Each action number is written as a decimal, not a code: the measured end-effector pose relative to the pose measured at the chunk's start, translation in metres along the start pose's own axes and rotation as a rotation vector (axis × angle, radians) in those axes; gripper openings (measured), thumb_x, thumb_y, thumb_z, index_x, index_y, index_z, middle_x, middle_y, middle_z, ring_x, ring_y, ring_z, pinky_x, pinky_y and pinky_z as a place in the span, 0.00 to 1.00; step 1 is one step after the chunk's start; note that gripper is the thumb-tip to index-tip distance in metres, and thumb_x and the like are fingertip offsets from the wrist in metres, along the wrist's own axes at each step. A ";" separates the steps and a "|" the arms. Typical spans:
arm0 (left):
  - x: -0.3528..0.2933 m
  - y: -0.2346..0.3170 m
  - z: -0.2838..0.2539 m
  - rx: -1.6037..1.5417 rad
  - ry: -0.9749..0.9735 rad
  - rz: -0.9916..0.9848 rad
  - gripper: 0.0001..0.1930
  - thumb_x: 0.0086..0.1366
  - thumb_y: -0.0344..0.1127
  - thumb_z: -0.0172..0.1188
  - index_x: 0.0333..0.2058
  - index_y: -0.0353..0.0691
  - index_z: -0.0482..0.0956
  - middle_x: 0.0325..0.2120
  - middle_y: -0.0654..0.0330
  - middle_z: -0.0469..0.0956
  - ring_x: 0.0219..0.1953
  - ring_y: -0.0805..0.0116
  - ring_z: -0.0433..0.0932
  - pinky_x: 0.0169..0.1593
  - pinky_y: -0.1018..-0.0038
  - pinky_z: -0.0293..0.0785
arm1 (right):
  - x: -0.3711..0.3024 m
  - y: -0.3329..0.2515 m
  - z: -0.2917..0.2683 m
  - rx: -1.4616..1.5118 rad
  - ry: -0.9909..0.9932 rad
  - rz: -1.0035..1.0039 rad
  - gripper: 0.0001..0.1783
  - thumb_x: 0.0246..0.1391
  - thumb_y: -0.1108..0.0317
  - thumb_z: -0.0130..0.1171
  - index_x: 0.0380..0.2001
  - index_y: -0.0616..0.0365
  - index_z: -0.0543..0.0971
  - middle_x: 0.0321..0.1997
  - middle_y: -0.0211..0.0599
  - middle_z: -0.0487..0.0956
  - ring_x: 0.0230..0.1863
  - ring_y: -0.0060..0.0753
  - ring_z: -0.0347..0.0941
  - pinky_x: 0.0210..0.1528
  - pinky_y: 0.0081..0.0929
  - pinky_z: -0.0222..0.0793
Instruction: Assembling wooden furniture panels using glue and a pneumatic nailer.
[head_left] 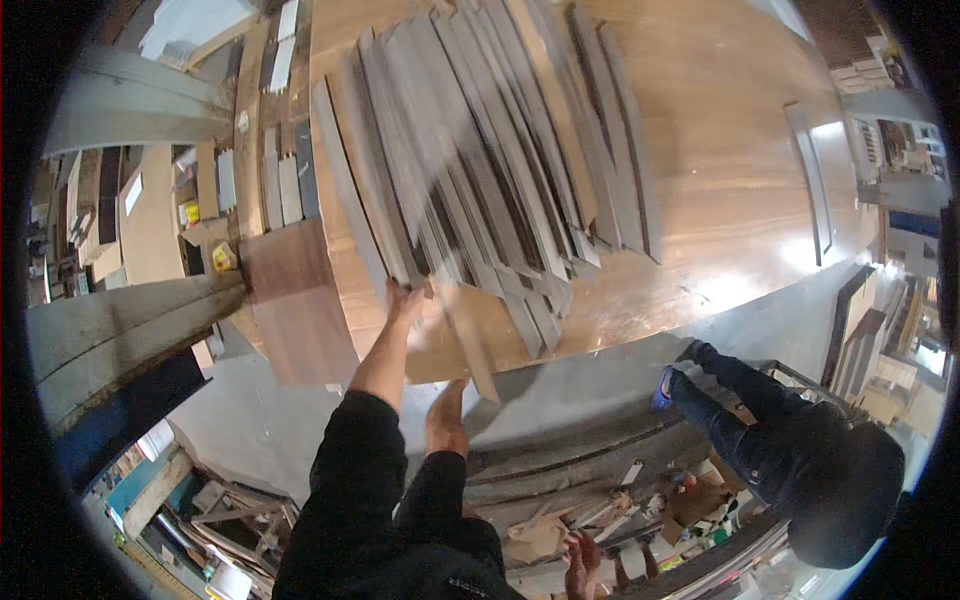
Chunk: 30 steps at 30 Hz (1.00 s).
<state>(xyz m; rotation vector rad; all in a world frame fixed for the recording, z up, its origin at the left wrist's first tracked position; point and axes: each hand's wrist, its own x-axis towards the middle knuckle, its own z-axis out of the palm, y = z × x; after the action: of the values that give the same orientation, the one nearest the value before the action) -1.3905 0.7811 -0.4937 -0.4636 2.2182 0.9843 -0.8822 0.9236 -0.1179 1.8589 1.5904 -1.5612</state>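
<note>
Left hand: lower centre-left of the frame, at the near ends of the strips; fingers blurred, whether pinching or merely resting cannot be told. Right hand: at the lower edge, right of centre, partly cut off; fingers part-bent and slightly parted, nothing seen in it.

Light-brown strip: one, just beside the left hand, slanting down and right, its lower end past the table edge.

Grey-brown wood strips: a loose batch, upper centre, lying roughly side by side, some overlapping, near ends uneven.

Worktable: tan, smooth top, glossy toward the right; bears the batch. Single grey strip: one, right of the frame, well apart from the batch.

Reddish-brown panel: left of the worktable, blurred.

Co-worker: lower right, dark clothing, blue shoe.

Scraps and cardboard: mixed heap, bottom right of centre.
</note>
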 end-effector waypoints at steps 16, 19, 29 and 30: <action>-0.497 -0.051 -0.032 -0.575 -0.543 0.427 0.10 0.67 0.35 0.61 0.42 0.35 0.79 0.36 0.60 0.79 0.40 0.64 0.79 0.41 0.63 0.74 | -0.041 -0.125 0.070 0.081 -0.126 -0.732 0.37 0.57 0.54 0.66 0.65 0.59 0.68 0.62 0.56 0.74 0.63 0.47 0.71 0.63 0.39 0.66; -0.495 -0.100 -0.049 0.591 -0.742 1.214 0.14 0.68 0.32 0.59 0.50 0.35 0.76 0.43 0.57 0.78 0.47 0.61 0.77 0.46 0.56 0.72 | -0.018 -0.087 0.106 0.107 0.112 -0.744 0.45 0.52 0.52 0.68 0.68 0.58 0.63 0.63 0.57 0.73 0.64 0.50 0.70 0.64 0.40 0.65; -0.591 -0.146 -0.009 0.878 -2.161 0.501 0.35 0.66 0.48 0.63 0.66 0.38 0.60 0.62 0.54 0.67 0.65 0.58 0.65 0.63 0.60 0.66 | -0.269 0.162 -0.014 0.235 0.469 -0.512 0.54 0.45 0.54 0.70 0.72 0.54 0.56 0.64 0.54 0.72 0.63 0.52 0.71 0.63 0.40 0.68; -0.592 -0.154 0.005 0.824 -2.306 0.885 0.34 0.68 0.52 0.59 0.65 0.40 0.61 0.62 0.55 0.67 0.65 0.57 0.65 0.63 0.59 0.66 | -0.287 0.200 -0.002 0.291 0.555 -0.520 0.53 0.44 0.55 0.72 0.71 0.55 0.58 0.64 0.53 0.72 0.64 0.51 0.70 0.64 0.40 0.67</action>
<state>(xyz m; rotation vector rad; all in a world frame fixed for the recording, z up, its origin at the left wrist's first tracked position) -0.8775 0.7156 -0.1671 1.4298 0.2560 0.2201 -0.6709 0.6871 0.0289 2.3121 2.3484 -1.6213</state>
